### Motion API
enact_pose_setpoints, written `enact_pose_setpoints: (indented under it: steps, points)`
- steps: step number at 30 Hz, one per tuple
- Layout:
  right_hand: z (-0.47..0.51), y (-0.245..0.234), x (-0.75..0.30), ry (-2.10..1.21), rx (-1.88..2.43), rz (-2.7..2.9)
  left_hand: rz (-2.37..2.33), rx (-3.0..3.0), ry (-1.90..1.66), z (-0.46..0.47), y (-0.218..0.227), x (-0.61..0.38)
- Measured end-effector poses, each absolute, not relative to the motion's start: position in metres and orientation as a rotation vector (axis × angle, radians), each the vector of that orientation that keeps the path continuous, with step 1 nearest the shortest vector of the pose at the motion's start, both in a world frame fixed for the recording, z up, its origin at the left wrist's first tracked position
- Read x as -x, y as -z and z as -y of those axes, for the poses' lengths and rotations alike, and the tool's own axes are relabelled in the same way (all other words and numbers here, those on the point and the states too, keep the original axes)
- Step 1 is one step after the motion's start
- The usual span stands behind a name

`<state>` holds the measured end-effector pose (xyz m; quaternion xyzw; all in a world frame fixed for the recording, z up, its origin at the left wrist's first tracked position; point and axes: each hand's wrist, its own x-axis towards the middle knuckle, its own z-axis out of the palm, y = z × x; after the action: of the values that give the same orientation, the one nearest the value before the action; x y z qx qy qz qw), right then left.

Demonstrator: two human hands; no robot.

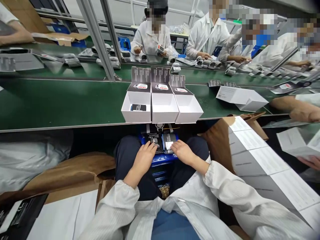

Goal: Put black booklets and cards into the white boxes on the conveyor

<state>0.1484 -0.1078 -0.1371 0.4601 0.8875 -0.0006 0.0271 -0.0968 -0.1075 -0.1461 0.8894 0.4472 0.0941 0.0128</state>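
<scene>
My left hand [144, 156] rests with fingers stretched onto a black printed packet [154, 141] in a blue bin [162, 159] between my knees. Beside it, my right hand [182, 151] lies with its fingers curled on a dark packet bearing a white label [168, 142]. Neither packet is lifted. Above the bin, at the near edge of the green conveyor belt [62, 103], stand three open white boxes [161, 107] with lids up. The left box holds a black card [138, 107]; the other two look bare inside.
Brown paper bags flank my lap, left [72, 170] and right [220, 133]. A stack of white flat cartons [262, 160] sits at right. Across the belt, several white-coated people handle small devices. A metal frame post [100, 40] rises at back left.
</scene>
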Motion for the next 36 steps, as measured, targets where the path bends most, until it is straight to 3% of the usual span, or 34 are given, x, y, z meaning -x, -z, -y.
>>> enact_pose_setpoints:
  steps: [13,20,25,28,34,36]
  points:
    - [0.089,0.095,-0.163,0.413,-1.969,-2.795,-1.423,-2.739,-0.569,0.106,0.142,0.103]
    - [0.104,0.079,-0.151,0.419,-2.024,-3.203,-1.364,-2.818,-0.500,0.113,0.136,0.105]
    - [0.112,0.090,-0.135,0.427,-1.761,-3.310,-1.370,-2.808,-0.506,0.119,0.136,0.103]
    - [0.109,0.095,-0.133,0.409,-1.833,-3.341,-1.422,-2.781,-0.443,0.119,0.134,0.096]
    - [0.131,0.061,-0.127,0.559,-1.696,-3.398,-1.066,-2.392,-1.129,0.125,0.099,0.089]
    - [0.138,0.039,-0.121,0.443,-1.557,-3.428,-1.036,-2.206,-1.322,0.124,0.077,0.086]
